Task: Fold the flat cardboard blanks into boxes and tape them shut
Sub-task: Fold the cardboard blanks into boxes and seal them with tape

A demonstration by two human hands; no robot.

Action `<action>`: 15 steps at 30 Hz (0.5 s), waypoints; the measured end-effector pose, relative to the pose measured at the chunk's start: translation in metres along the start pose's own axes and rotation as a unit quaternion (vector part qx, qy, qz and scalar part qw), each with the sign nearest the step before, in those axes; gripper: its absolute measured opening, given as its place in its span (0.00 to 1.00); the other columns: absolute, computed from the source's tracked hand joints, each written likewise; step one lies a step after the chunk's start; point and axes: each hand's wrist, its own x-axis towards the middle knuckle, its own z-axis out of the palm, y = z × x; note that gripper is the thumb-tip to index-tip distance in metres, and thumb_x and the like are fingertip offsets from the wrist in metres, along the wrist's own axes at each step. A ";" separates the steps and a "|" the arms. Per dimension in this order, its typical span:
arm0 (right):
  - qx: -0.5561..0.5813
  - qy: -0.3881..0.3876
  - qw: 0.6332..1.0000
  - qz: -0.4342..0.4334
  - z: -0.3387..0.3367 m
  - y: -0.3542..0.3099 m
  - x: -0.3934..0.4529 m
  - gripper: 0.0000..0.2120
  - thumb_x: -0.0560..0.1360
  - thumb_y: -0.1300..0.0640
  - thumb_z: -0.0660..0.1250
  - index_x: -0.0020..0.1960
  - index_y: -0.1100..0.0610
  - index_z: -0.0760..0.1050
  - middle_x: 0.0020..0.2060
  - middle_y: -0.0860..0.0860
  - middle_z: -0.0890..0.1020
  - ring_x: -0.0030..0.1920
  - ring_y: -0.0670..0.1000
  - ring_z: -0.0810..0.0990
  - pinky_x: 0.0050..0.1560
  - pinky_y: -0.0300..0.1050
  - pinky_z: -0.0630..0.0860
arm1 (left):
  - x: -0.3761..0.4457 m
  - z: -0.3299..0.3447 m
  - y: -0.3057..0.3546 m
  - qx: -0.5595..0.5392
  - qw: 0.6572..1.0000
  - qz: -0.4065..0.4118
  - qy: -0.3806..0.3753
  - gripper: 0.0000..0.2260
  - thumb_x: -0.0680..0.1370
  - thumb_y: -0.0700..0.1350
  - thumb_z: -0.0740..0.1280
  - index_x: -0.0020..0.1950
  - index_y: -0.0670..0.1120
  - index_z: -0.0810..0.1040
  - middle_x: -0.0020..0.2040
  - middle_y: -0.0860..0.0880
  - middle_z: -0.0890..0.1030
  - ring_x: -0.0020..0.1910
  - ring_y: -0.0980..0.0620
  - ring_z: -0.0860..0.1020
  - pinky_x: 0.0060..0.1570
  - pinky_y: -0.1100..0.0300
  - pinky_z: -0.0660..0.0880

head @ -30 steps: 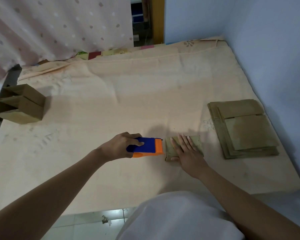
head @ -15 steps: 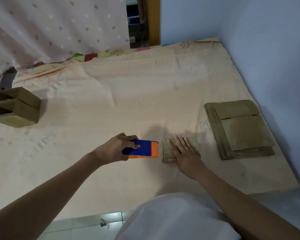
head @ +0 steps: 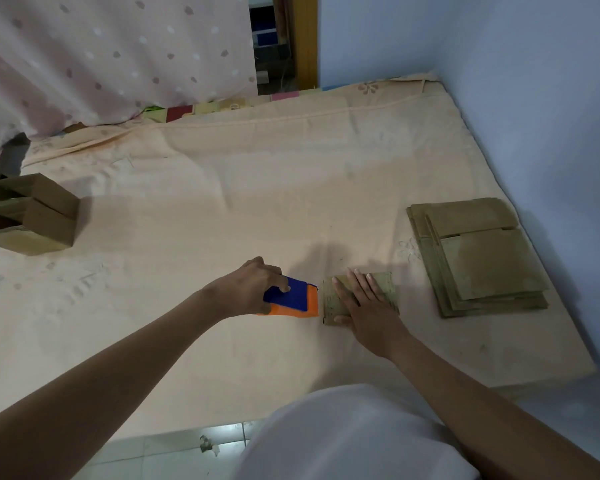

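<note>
Across most of the head view spreads a peach bedsheet (head: 257, 188) over a mattress, pushed into the corner of pale blue walls (head: 534, 98), with a pink spotted curtain (head: 101, 57) hanging at the far left. Beyond the near edge of the mattress shows a strip of tiled floor (head: 174, 448), and a white garment (head: 354, 434) on the person fills the bottom of the view.

On the right side of the sheet, near the wall, lies a stack of flat cardboard blanks (head: 478, 258), their edges slightly fanned. At the far left edge stand two folded boxes (head: 32, 216), touching each other, open ends turned leftward.

Near the middle, a small cardboard box (head: 333, 299) lies on the sheet, well apart from the stack. The right hand (head: 368, 306) rests flat on top of it, fingers straight and slightly spread, thumb along the near side. Just to its left, the left hand (head: 250, 289) grips a blue and orange tape dispenser (head: 293, 299), fingers curled over its blue top, its orange end just beside the box's left edge; whether they touch I cannot tell.
</note>
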 end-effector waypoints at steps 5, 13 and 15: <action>-0.013 0.019 1.000 -0.006 0.002 0.000 0.000 0.33 0.83 0.38 0.49 0.81 0.58 0.58 0.79 0.62 0.59 0.80 0.59 0.57 0.79 0.57 0.51 | 0.026 -0.015 0.027 0.039 0.998 -0.035 -0.021 0.18 0.73 0.40 0.71 0.62 0.49 0.80 0.56 0.50 0.80 0.56 0.47 0.74 0.50 0.61 0.65; -0.003 -0.005 1.000 0.004 -0.005 -0.003 0.001 0.36 0.83 0.36 0.37 0.81 0.56 0.55 0.79 0.62 0.58 0.80 0.59 0.55 0.78 0.54 0.46 | 0.046 -0.020 0.051 0.145 0.989 -0.022 0.004 0.14 0.70 0.37 0.69 0.54 0.49 0.80 0.50 0.49 0.80 0.51 0.45 0.73 0.50 0.55 0.71; -0.003 -0.003 1.000 0.005 -0.003 -0.002 0.000 0.35 0.83 0.35 0.38 0.82 0.55 0.53 0.79 0.62 0.57 0.80 0.58 0.53 0.79 0.55 0.47 | 0.037 -0.016 0.042 0.140 0.990 -0.003 0.021 0.15 0.71 0.36 0.67 0.55 0.51 0.78 0.50 0.48 0.78 0.49 0.47 0.71 0.50 0.57 0.68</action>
